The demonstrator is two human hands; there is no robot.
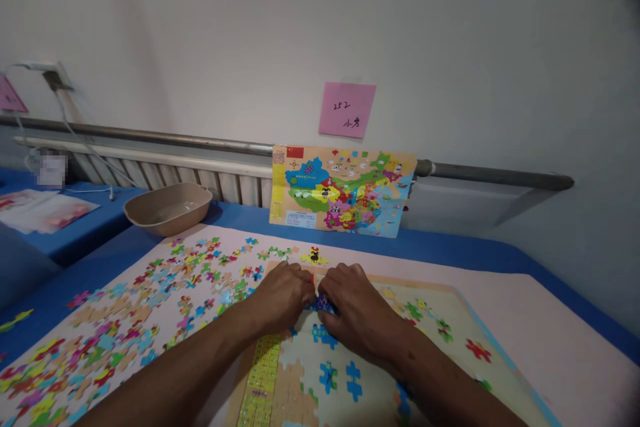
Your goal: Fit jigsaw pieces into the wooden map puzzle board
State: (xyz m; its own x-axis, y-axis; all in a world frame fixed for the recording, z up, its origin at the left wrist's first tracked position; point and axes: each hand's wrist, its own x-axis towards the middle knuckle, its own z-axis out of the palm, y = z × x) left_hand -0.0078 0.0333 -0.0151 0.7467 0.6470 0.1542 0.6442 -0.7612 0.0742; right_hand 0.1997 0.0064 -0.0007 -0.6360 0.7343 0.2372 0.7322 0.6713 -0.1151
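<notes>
My left hand (283, 295) and my right hand (357, 310) meet over the upper part of a puzzle board (450, 320) lying flat on the table. Both press with curled fingers on a small cluster of blue and purple puzzle pieces (324, 303) between them. Blue pieces (327, 377) sit placed in the board nearer to me. Several loose colourful pieces (150, 300) are spread over the pale mat to the left of my left hand.
A finished map picture (343, 190) leans against the wall behind the board, under a pink note (347, 109). A beige bowl (167, 208) stands at the back left. A blue cloth (500, 257) covers the table; its edge runs down the right.
</notes>
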